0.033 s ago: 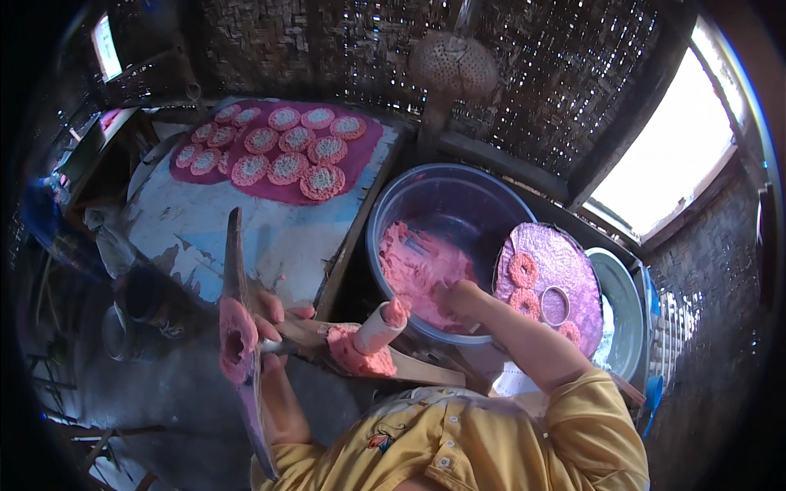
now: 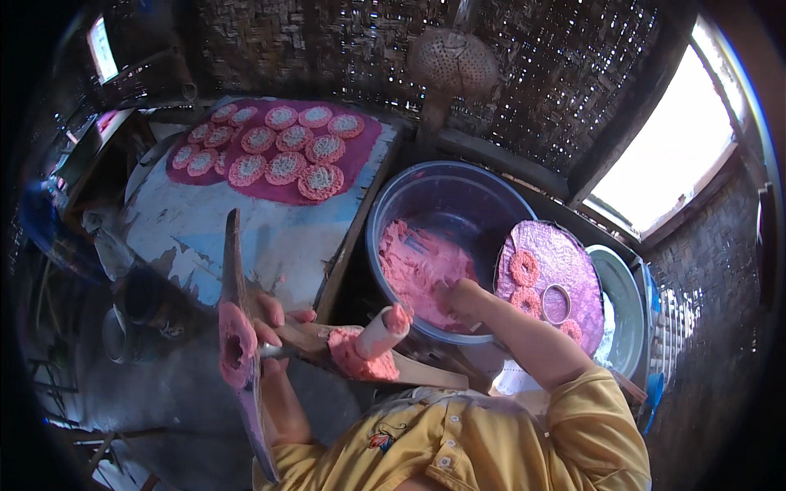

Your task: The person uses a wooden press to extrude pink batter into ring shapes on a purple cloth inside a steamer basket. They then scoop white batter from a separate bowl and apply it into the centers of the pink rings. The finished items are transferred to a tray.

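My left hand point(image 2: 274, 321) is closed around a wooden press in two parts. Its upright paddle point(image 2: 238, 346) has a hole ringed with pink dough. The other wooden part point(image 2: 430, 374) lies across in front of me and carries a short white tube point(image 2: 381, 334), with pink dough at its base and tip. Inside the large blue-grey basin point(image 2: 438, 170), my right hand point(image 2: 463, 299) is curled into a mass of pink dough point(image 2: 422, 274); its fingertips are hidden there.
Pink-and-white lacy rounds point(image 2: 286, 168) lie on a magenta sheet point(image 2: 358, 168) over a worn pale table point(image 2: 262, 233). Right of the basin, a shiny pink round board point(image 2: 565, 254) bears several pink dough rings point(image 2: 524, 267) and a thin hoop point(image 2: 556, 304). Behind it stands a grey-green basin point(image 2: 629, 319).
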Available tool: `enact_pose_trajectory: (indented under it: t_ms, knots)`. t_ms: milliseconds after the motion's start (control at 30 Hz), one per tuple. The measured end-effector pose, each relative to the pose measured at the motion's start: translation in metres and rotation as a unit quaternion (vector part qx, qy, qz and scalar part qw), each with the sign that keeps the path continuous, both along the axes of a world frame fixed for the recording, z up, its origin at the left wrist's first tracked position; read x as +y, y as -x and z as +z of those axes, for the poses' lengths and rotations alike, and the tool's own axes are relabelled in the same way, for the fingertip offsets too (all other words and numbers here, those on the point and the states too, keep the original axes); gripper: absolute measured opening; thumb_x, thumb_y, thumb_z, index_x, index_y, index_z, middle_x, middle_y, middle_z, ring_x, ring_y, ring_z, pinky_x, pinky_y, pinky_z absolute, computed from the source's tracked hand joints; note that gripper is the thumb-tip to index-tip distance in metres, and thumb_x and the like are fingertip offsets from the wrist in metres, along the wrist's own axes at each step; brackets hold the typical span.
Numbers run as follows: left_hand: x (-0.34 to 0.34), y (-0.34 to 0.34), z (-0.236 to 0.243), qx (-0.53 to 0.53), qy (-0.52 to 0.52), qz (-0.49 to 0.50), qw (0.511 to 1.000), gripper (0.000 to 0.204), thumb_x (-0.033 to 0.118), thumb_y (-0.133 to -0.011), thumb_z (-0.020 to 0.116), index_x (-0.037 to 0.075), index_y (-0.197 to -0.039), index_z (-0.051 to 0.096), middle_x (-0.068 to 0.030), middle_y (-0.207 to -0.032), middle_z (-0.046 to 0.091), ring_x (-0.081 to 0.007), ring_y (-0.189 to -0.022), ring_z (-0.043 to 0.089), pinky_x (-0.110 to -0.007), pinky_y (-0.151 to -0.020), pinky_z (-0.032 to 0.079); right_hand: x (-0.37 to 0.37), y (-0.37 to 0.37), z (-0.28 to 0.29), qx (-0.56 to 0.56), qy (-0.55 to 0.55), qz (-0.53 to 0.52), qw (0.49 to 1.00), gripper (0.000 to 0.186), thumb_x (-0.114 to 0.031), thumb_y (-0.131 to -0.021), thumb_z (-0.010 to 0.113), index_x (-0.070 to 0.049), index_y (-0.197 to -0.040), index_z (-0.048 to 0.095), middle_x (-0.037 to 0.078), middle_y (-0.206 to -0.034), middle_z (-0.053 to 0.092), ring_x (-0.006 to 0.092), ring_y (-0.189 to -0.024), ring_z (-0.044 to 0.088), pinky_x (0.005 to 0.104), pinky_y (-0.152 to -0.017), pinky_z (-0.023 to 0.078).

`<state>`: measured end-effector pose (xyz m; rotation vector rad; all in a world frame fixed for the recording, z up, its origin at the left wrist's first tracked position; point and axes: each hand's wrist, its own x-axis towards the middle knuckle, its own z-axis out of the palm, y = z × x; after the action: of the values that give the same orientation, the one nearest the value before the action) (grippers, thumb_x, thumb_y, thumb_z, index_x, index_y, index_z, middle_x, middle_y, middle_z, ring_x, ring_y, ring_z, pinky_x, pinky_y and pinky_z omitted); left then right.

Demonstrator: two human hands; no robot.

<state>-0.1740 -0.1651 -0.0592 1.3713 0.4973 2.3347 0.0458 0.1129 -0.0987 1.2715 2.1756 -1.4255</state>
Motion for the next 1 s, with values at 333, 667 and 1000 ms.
enact_pose_trajectory:
  t_ms: [333,667,1000]
  knots:
    - [0.001,0.013,-0.001,0.009,0.041,-0.110,0.993,0.028,0.015,-0.071,0.078,0.006,-0.087,0.056,-0.0105,-0.104,0.038,-0.0497,-0.110,0.049,-0.057,-0.095,0.046,0.002,0.054,-0.002,-0.025,0.007,-0.161,0.987,0.045,-0.035,-0.093,0.048,0.007,-0.082,0.060,0.013,-0.066,0.061,0.0235,-0.054,0.060,0.0381,-0.046,0.047]
    - [0.005,-0.005,0.010,-0.030,0.061,0.045,0.997,0.029,0.019,-0.073,0.076,0.005,-0.085,0.054,-0.0054,-0.087,0.046,-0.0226,-0.098,0.046,-0.055,-0.082,0.053,0.002,0.018,0.021,0.267,0.189,-0.208,0.922,0.022,-0.019,-0.092,0.050,-0.001,-0.103,0.058,0.008,-0.077,0.059,0.0173,-0.054,0.055,0.0309,-0.043,0.042]
    - [0.033,-0.030,0.078,0.123,0.225,-0.033,0.966,0.033,0.010,-0.062,0.076,0.006,-0.090,0.061,-0.0072,-0.088,0.059,-0.0207,-0.082,0.060,-0.032,-0.073,0.051,-0.005,-0.114,0.187,0.270,0.158,0.034,0.949,0.034,-0.030,-0.097,0.047,0.001,-0.110,0.057,-0.003,-0.067,0.047,0.0048,-0.054,0.041,0.0198,-0.047,0.031]
